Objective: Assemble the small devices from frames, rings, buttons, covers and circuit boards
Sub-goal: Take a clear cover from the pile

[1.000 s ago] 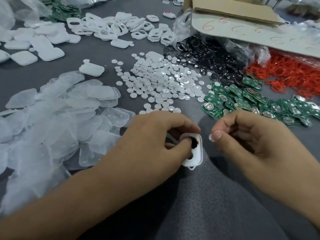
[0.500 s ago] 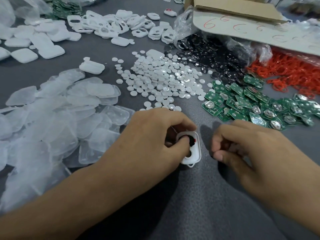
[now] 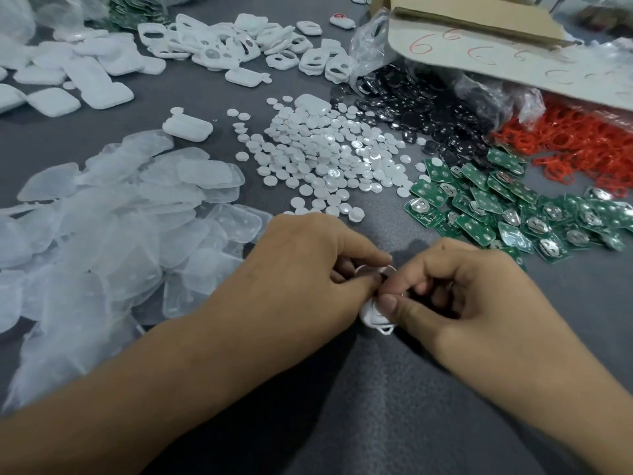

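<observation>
Contact near the middle of the grey surface (image 3: 579, 303), a little toward its near edge: the left hand (image 3: 308, 269) and the right hand (image 3: 479, 299) met over one small white frame (image 3: 371, 316), and both had it. Left fingers (image 3: 366, 250) were curled over the far end, forefinger and thumb pinching the rim. The right thumb (image 3: 388, 305) pressed on the near part, with the forefinger bent in above it. So both sets of fingers were clenched on the piece, none released. Whether the right hand also carried a button or ring under its tips could not be told; that spot was hidden.

Now the relation that mattered: the frame sat directly between the two hands, touching both. Its long axis ran from far edge toward near edge, with the little loop (image 3: 385, 330) pointing at the person. Neither hand had to reach, and the next seating move looked like a press from the right thumb against the left's hold.

Around them, stock lay in heaps. Translucent covers (image 3: 120, 217) spread toward the left edge and white buttons (image 3: 325, 156) lay just beyond the hands. Green circuit boards (image 3: 496, 207) sat off to the right. Dark round discs (image 3: 428, 108) and red rings (image 3: 582, 145) lay toward the far right corner, beside a cardboard box (image 3: 479, 25) with red scrawl. More white frames (image 3: 239, 46) lined the far edge. Of the room, nothing else showed.
</observation>
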### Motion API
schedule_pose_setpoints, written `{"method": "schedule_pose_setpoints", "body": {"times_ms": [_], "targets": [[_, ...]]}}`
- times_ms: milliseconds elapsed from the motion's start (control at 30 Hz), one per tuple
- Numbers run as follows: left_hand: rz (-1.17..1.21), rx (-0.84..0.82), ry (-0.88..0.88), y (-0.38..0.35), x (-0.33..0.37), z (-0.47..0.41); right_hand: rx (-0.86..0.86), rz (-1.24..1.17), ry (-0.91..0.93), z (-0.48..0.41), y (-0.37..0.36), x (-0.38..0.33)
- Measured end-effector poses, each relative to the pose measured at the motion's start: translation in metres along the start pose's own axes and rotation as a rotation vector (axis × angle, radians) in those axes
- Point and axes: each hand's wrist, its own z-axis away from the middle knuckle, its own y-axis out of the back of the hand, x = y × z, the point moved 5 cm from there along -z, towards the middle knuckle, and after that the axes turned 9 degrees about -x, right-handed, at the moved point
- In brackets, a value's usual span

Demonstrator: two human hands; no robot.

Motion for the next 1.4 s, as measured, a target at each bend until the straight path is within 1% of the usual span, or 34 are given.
{"method": "schedule_pose_setpoints", "body": {"times_ms": [133,200,267,367,433,533,633,833,1000,1267,1400], "targets": [[-0.016,-0.033,-0.005,0.001,0.001,-0.001,-0.093,-0.056,-0.074,-0.007,0.001,0.000],[-0.029,-0.062,-0.007,0.002,0.002,-0.001,-0.102,-0.099,-0.133,-0.010,0.001,0.003],[-0.020,-0.117,-0.022,0.003,0.003,0.000,-0.116,-0.156,-0.169,-0.013,0.002,0.004],[0.062,-0.245,-0.021,0.002,0.002,0.003,-0.146,-0.206,-0.200,-0.019,0.004,0.004],[0.018,-0.285,-0.027,0.001,0.002,0.005,-0.167,-0.188,-0.207,-0.022,0.004,0.004],[-0.070,-0.292,0.003,0.001,0.002,0.002,-0.161,-0.106,-0.160,-0.024,0.003,0.001],[-0.041,-0.300,-0.008,0.000,0.005,-0.002,-0.130,-0.060,-0.103,-0.025,0.003,-0.001],[-0.059,-0.271,-0.019,0.002,0.003,-0.001,-0.059,-0.093,0.021,-0.016,0.003,0.000],[-0.076,-0.266,-0.038,0.003,0.001,-0.001,0.007,0.023,0.173,-0.007,0.006,-0.004],[-0.100,-0.277,-0.058,0.002,-0.001,-0.002,0.038,0.111,0.232,-0.003,0.007,-0.006],[-0.146,-0.278,-0.051,0.003,0.000,-0.002,0.108,0.133,0.274,-0.001,0.010,-0.009]]}}
